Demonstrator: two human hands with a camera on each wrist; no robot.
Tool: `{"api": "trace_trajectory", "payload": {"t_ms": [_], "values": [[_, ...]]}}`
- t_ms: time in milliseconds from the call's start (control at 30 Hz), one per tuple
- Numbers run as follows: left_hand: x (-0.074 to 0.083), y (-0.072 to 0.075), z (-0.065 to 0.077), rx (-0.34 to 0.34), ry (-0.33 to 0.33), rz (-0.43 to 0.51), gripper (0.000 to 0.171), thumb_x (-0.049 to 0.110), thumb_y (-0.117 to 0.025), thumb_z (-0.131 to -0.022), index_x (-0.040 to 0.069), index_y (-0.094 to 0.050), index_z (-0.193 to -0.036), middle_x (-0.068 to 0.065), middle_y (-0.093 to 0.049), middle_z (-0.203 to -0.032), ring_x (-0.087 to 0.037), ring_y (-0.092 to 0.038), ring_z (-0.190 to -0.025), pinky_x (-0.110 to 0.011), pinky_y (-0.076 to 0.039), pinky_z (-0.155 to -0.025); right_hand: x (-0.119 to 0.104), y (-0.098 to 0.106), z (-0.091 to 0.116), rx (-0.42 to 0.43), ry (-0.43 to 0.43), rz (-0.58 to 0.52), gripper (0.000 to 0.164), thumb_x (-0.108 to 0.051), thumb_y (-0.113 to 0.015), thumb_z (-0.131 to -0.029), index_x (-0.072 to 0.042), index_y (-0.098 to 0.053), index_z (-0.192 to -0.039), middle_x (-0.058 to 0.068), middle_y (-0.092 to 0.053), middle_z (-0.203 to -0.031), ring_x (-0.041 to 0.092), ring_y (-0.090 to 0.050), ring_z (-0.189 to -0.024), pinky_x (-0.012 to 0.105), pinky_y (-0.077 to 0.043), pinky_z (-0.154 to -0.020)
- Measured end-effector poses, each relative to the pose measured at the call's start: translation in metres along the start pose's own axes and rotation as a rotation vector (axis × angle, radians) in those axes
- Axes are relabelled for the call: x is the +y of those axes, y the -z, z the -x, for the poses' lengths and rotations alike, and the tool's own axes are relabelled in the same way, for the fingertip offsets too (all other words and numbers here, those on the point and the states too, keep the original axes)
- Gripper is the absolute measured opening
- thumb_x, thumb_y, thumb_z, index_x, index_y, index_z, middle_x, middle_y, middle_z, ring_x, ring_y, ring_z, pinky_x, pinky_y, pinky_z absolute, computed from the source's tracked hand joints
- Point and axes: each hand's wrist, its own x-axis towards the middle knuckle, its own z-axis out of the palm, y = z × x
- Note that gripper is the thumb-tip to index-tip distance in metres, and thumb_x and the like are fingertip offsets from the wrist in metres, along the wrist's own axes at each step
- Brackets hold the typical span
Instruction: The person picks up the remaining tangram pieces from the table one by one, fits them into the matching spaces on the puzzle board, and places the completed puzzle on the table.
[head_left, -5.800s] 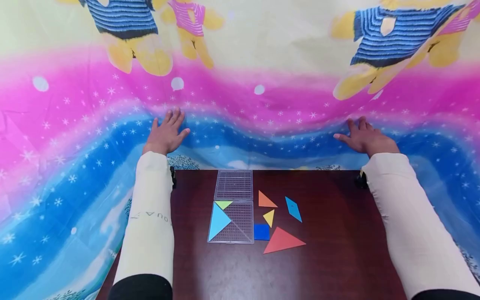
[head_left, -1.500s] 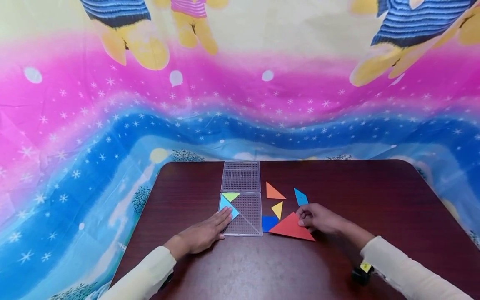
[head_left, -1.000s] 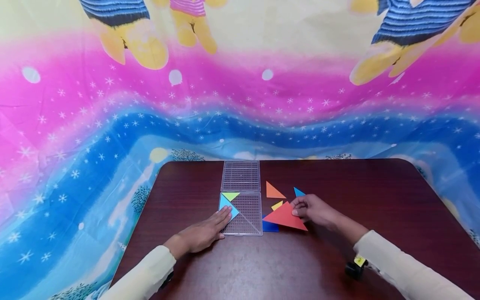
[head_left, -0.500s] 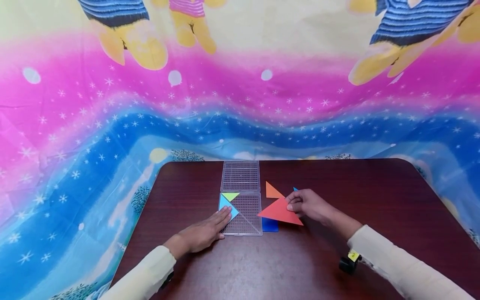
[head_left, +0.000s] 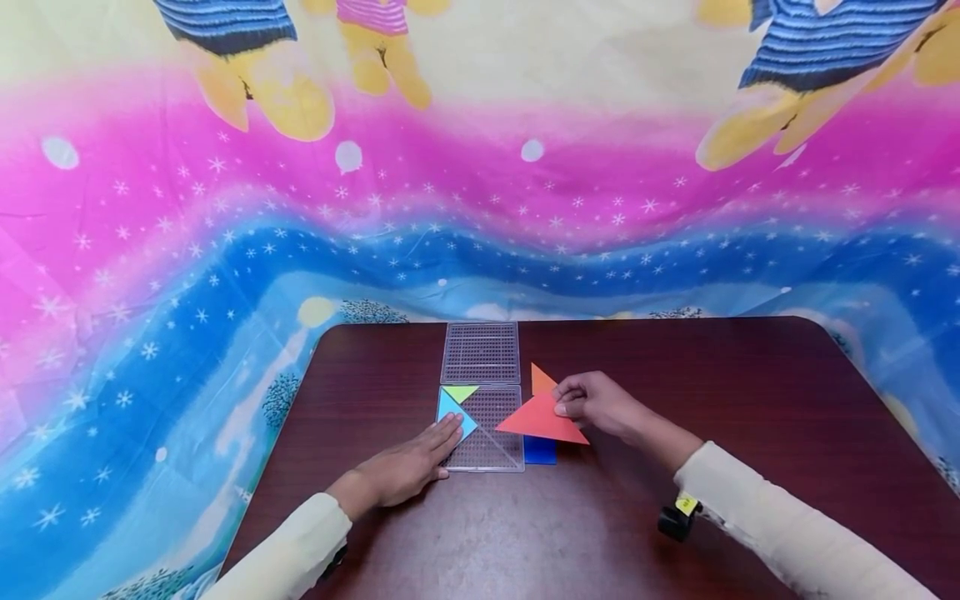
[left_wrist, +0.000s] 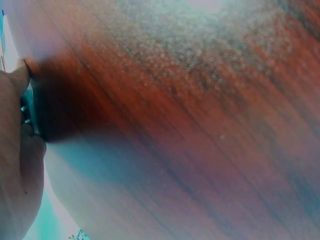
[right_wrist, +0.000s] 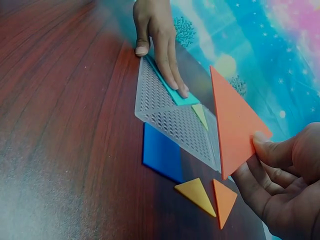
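Observation:
My right hand (head_left: 603, 406) pinches a large red tangram triangle (head_left: 540, 419) between thumb and fingers. The triangle is held up off the table, its left tip over the right edge of a clear gridded tray (head_left: 491, 446). My left hand (head_left: 408, 462) lies with extended fingers on a light blue triangle (head_left: 453, 407) at the tray's left side. A small green triangle (head_left: 461, 392) sits in the tray's upper left corner. In the right wrist view, the raised triangle (right_wrist: 235, 127) shows clear of the loose pieces. The left wrist view shows mostly tabletop.
Right of the tray lie a dark blue square (head_left: 540, 451), an orange triangle (head_left: 540, 381) and a yellow triangle (right_wrist: 198, 196). The head view does not show the blue parallelogram now. A second gridded panel (head_left: 482, 353) adjoins the tray's far side on the brown table (head_left: 675, 350).
Both hands came down from the backdrop. My right hand took hold of the red triangle, lifted it and carried it left towards the tray. My left hand stayed on the light blue triangle lately.

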Motion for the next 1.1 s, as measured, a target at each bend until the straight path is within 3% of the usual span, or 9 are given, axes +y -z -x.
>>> {"api": "trace_trajectory", "payload": {"t_ms": [1100], "values": [[0.001,0.001,-0.001,0.010,-0.003,-0.014,0.063,0.034,-0.040,-0.112,0.010,-0.016,-0.165,-0.006,-0.004,-0.175,-0.025,-0.004,-0.162,-0.044,-0.022,-0.129,-0.013,-0.033,-0.015,-0.021,0.000,-0.023,0.015,-0.002,-0.070,-0.095,-0.001,-0.070,-0.110,0.010,-0.070,-0.095,0.020,-0.062,-0.076,0.034,-0.060,-0.069]]}}
